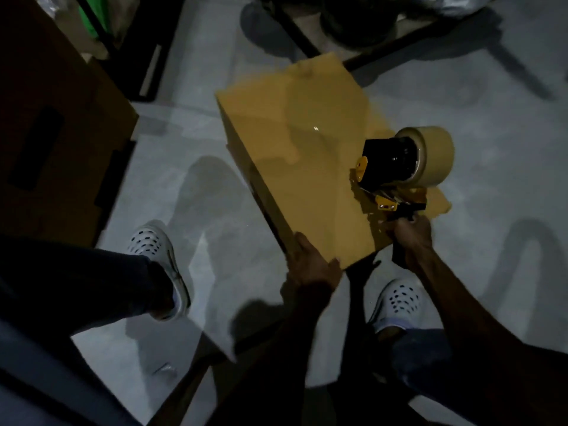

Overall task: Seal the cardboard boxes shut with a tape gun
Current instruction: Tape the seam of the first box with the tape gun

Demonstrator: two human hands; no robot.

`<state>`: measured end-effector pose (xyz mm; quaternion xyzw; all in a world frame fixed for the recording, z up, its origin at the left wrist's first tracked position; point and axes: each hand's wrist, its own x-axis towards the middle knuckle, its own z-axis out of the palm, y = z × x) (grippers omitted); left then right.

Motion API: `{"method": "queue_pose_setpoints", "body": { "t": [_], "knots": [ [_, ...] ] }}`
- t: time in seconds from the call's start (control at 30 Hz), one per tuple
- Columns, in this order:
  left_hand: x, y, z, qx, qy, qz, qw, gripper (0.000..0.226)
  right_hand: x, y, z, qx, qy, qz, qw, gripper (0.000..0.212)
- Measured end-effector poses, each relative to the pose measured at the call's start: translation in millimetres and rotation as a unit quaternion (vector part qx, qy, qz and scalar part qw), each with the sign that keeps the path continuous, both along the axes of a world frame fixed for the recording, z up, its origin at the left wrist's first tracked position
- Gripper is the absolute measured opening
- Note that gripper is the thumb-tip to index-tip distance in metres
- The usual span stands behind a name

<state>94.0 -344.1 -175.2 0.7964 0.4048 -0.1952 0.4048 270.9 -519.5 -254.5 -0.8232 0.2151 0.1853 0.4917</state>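
A tan cardboard box stands on the grey floor in the middle of the head view, its top closed and glossy along the centre. My left hand grips the box's near corner, with the thumb on top. My right hand grips the handle of a black and yellow tape gun, which carries a beige tape roll. The gun's front end rests on the box top near its right edge.
A large dark brown box with a handle slot stands at the left. Dark frame legs and a rack cross the floor at the back. My two white perforated shoes stand near the box.
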Motion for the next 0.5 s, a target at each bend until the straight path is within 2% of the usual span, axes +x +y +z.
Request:
{"method": "queue_pose_setpoints", "body": {
  "t": [0.07,0.13,0.23,0.3,0.4,0.47,0.5],
  "knots": [
    [5,-25,9,-0.015,-0.006,-0.077,0.997,0.088,-27,5,30,0.007,0.007,-0.002,1.0,0.046],
    [13,-26,14,0.047,-0.025,-0.14,0.989,0.064,-60,23,79,0.034,0.019,-0.015,0.999,0.047],
    [34,8,11,0.154,-0.052,-0.198,0.967,0.042,-75,22,71,0.085,0.009,-0.053,0.995,0.072],
    [49,46,5,0.201,-0.067,-0.206,0.955,0.041,-72,18,43,0.104,0.008,-0.07,0.992,0.091],
    [75,110,-10,0.253,-0.09,-0.238,0.934,0.058,-62,24,12,0.111,-0.012,-0.063,0.992,0.095],
    [95,150,-18,0.274,-0.101,-0.265,0.919,0.064,-63,53,58,0.11,-0.024,-0.053,0.992,0.088],
    [107,166,-21,0.283,-0.105,-0.28,0.911,0.066,-62,67,78,0.119,-0.02,-0.05,0.991,0.077]
  ]
}}
